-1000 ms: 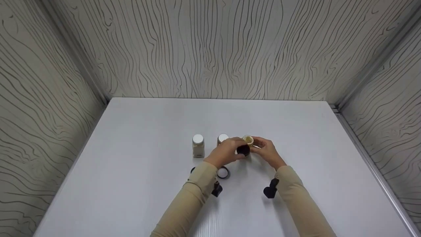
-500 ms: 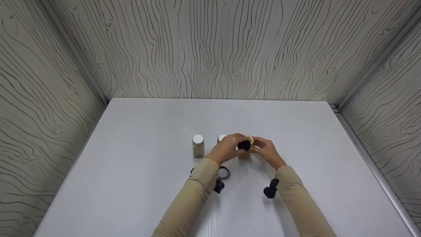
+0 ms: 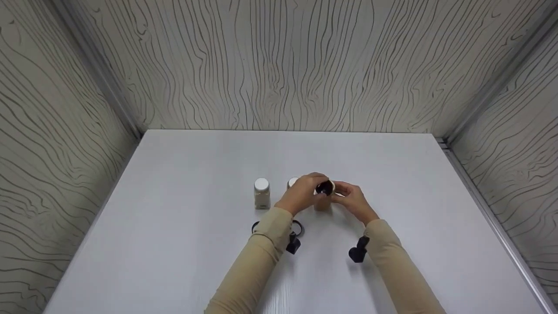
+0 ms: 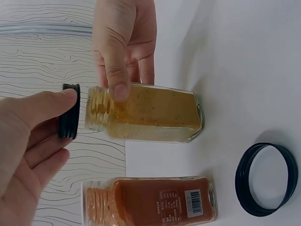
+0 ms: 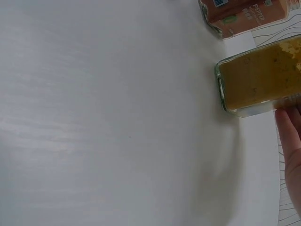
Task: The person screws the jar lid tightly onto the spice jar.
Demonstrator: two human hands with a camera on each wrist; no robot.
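My left hand (image 3: 301,194) pinches a black screw lid (image 4: 70,113) between thumb and fingers. The lid is tilted on edge, just off the threaded mouth of a glass spice jar (image 4: 155,113) in the left wrist view. Yellow-brown powder fills most of this jar, which stands upright on the table. My right hand (image 3: 354,203) grips its upper part from the right side, thumb across the neck. In the head view the lid overlaps the jar's mouth.
Close to the held jar stands a jar of reddish powder (image 4: 164,200), partly hidden by my left hand in the head view. Farther left is a pale jar with a white top (image 3: 262,194). Black ring-shaped lids (image 4: 242,181) lie in front on the white table (image 3: 196,174).
My left hand has raised the black lid from in front of the jar up to its mouth, turning it more on edge. The right hand and jar have stayed in place.
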